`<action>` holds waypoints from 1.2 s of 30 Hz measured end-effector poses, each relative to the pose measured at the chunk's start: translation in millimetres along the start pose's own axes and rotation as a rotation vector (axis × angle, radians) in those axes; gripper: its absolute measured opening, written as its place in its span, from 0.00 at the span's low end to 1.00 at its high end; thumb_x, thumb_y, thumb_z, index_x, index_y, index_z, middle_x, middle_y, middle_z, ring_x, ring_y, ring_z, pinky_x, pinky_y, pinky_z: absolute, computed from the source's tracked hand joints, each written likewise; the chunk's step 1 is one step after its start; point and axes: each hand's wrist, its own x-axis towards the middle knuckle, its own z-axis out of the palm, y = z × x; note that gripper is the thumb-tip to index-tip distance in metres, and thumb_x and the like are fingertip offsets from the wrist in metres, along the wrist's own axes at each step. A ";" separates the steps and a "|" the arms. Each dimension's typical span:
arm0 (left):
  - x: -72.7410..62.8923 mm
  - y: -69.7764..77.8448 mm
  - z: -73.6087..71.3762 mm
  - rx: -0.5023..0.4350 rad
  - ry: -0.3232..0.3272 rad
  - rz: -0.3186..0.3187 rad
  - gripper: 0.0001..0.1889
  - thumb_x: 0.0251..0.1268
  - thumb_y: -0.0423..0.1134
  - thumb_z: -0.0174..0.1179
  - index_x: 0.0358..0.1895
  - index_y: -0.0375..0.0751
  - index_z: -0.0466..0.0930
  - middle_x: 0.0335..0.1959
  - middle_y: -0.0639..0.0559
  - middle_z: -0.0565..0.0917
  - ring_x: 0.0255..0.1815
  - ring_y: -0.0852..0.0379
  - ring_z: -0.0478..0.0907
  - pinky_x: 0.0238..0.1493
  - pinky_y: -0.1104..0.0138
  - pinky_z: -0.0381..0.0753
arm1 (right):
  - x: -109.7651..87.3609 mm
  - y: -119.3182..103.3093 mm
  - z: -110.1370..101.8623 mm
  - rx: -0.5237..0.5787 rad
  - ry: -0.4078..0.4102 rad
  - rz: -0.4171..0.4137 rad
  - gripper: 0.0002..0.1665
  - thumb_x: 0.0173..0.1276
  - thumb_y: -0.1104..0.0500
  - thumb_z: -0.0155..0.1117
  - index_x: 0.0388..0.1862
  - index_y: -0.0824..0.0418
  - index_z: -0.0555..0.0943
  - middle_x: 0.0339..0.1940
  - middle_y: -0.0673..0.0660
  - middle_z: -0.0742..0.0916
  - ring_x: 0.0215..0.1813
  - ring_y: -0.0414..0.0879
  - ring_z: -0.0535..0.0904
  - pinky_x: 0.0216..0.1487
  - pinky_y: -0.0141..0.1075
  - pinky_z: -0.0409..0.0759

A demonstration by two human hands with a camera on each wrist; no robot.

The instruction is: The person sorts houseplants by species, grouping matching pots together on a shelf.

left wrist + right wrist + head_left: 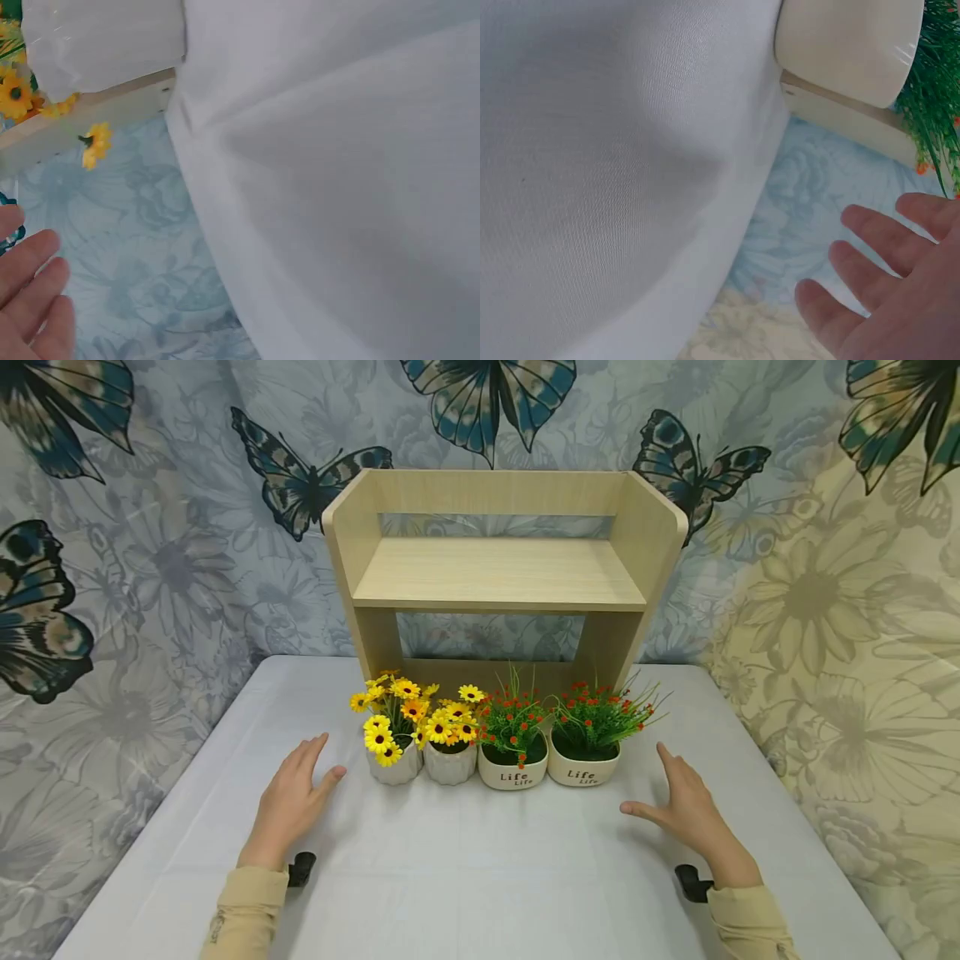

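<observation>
In the head view the left hand [291, 800] hovers left of the flower pots, fingers extended and thumb apart, holding nothing. The right hand [686, 806] mirrors it on the other side, also holding nothing. Between them stands a row of potted artificial plants: a yellow daisy pot [395, 765] at the left end, a second daisy pot [450, 767] beside it, then two cream oval pots, one [513, 774] and another [583, 771], lettered "Life" and filled with red-flowered greenery. The wrist views show spread fingers [34, 262] of the left hand and fingers [870, 262] of the right.
A two-tier pale wooden shelf [498, 572] stands behind the pots at the table's back. The table wears a white cloth [480, 877]. Behind it hangs a floral backdrop [180, 552] with butterflies.
</observation>
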 end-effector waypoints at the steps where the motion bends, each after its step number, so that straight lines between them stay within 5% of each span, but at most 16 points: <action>1: 1.0 0.7 -1.6 -0.011 0.025 0.007 0.36 0.68 0.58 0.47 0.70 0.38 0.56 0.65 0.31 0.60 0.65 0.32 0.56 0.55 0.37 0.59 | 0.5 -0.1 -0.1 0.020 -0.005 -0.001 0.70 0.46 0.39 0.74 0.72 0.71 0.44 0.64 0.81 0.59 0.64 0.76 0.49 0.56 0.67 0.50; 9: 19.0 9.6 -18.3 -0.087 0.151 0.061 0.34 0.70 0.56 0.47 0.71 0.39 0.56 0.66 0.33 0.60 0.66 0.34 0.55 0.52 0.36 0.61 | 10.5 1.4 2.5 0.153 -0.021 -0.026 0.67 0.51 0.45 0.74 0.72 0.73 0.41 0.66 0.78 0.58 0.66 0.74 0.49 0.58 0.65 0.53; 36: 66.7 49.5 -44.2 -0.326 0.217 0.085 0.37 0.69 0.64 0.37 0.71 0.42 0.55 0.68 0.39 0.59 0.68 0.38 0.53 0.61 0.41 0.53 | 30.1 2.3 26.5 0.295 -0.061 0.066 0.65 0.55 0.49 0.73 0.73 0.70 0.38 0.70 0.74 0.55 0.68 0.71 0.47 0.60 0.64 0.50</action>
